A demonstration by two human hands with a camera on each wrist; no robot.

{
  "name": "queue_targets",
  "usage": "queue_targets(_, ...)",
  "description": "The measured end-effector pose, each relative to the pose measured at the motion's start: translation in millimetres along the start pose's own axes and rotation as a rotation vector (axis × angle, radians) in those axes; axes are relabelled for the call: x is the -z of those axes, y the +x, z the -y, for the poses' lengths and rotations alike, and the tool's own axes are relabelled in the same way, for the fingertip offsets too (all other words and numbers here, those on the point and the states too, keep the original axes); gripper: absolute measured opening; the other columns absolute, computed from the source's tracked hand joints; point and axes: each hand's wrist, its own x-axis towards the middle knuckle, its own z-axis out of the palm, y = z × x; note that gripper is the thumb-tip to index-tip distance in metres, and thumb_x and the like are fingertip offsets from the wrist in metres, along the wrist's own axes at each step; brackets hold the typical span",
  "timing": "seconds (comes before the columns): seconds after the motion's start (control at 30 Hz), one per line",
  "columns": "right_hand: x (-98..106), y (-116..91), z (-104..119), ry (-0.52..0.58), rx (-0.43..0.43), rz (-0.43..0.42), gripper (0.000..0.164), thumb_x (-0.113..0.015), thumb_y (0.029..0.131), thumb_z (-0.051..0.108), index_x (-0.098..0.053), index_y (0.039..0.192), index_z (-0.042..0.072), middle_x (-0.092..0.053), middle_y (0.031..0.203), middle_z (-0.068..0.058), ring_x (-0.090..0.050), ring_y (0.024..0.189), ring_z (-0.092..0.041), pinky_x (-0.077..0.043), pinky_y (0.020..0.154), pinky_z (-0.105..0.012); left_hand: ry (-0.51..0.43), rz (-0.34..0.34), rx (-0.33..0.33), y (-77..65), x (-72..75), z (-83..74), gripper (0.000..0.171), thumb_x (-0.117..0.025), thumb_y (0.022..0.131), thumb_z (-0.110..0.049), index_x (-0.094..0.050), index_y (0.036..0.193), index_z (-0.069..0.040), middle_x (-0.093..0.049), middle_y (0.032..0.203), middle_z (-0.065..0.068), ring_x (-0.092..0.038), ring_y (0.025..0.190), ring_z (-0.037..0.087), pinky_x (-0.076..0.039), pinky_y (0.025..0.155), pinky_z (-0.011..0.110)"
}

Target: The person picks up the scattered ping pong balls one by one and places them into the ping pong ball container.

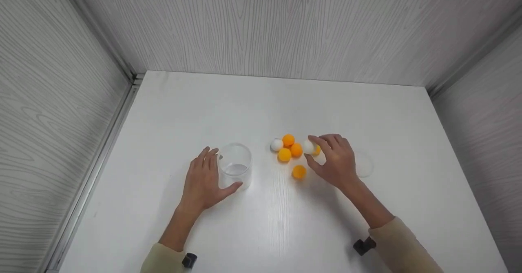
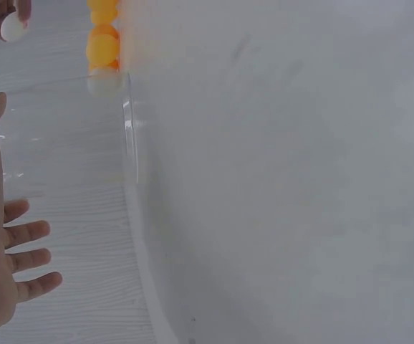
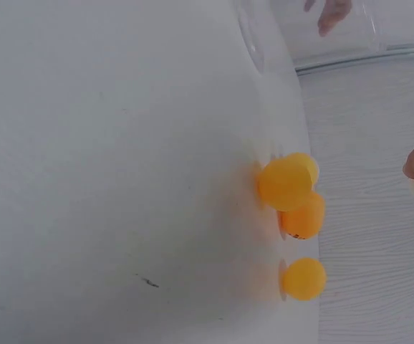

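The left hand (image 1: 204, 185), fingers and thumb spread, stands around one side of an upright clear cylindrical container (image 1: 235, 170) on the white table (image 1: 265, 240). The right hand (image 1: 335, 160) pinches a white ping-pong ball (image 1: 308, 147) between thumb and fingertips, above the table, near orange ping-pong balls (image 1: 296, 150) and a second white ball (image 1: 276, 145), with a clear disc (image 1: 364, 165) lying just right of that hand

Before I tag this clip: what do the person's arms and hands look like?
Left sleeve and right sleeve: beige, no markings visible. A small black block juts out by each wrist. Left hand and right hand: bare, no gloves or rings visible.
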Motion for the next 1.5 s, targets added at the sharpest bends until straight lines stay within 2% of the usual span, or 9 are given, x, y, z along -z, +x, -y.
queue_targets(0.7, 0, 22, 25, 0.088, 0.013, -0.09, 0.044, -0.089, 0.079, 0.023, -0.075, 0.119, 0.011, -0.075, 0.102, -0.011, -0.067, 0.092, -0.03, -0.059, 0.079, -0.044, 0.013, 0.051, 0.015, 1.2, 2.1, -1.0, 0.104, -0.071, 0.081, -0.073, -0.051, 0.144, 0.007, -0.059, 0.149, 0.022, -0.049, 0.148, 0.04, -0.048, 0.118, 0.054)
queue_targets(1.17, -3, 33, 42, 0.152, 0.035, -0.138, 0.043, -0.09, 0.078, 0.022, -0.075, 0.117, 0.011, -0.075, 0.099, -0.01, -0.067, 0.09, -0.029, -0.058, 0.076, -0.043, 0.035, 0.052, 0.002, 1.3, 1.2, -0.8, 0.103, -0.07, 0.082, -0.074, -0.054, 0.142, 0.008, -0.059, 0.149, 0.022, -0.049, 0.148, 0.04, -0.048, 0.117, 0.053)
queue_targets(1.5, -5, 44, 53, 0.14, 0.08, -0.13, 0.046, -0.091, 0.077, 0.026, -0.075, 0.118, 0.011, -0.074, 0.099, -0.009, -0.068, 0.091, -0.027, -0.06, 0.079, -0.041, 0.008, -0.021, -0.02, 0.1, 1.0, 1.0, 0.103, -0.074, 0.079, -0.072, -0.055, 0.139, 0.009, -0.063, 0.142, 0.024, -0.054, 0.143, 0.042, -0.051, 0.113, 0.055)
